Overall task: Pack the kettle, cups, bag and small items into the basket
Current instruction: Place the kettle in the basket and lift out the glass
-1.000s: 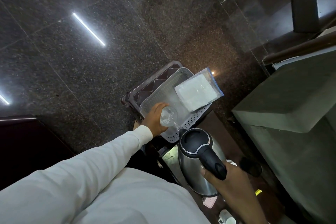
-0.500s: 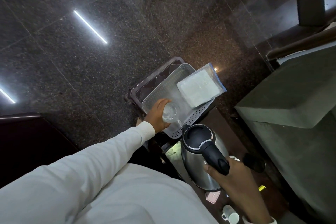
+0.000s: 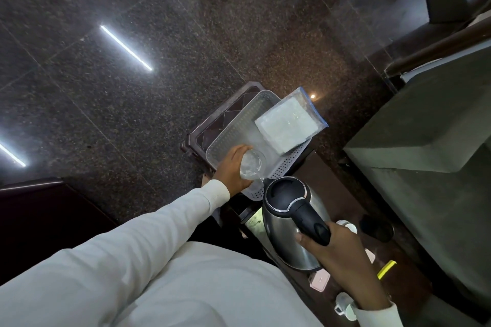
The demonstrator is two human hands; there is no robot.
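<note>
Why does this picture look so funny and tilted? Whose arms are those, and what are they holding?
The camera sits on a person's head and looks down, so you see what they see. That is why it looks tilted and why the white sleeves seem to grow out of the bottom of the picture.

The left hand is holding a clear glass over a pale plastic basket full of little holes. A see-through bag with something white folded inside already lies across the far end of the basket.

The right hand grips the black handle of a shiny metal kettle, which is outside the basket, just next to it.

On the dark surface near that hand you can spot small white cups, a pink packet and a thin yellow thing; it is too small to say what that is. The shiny speckled part is the floor.
</note>
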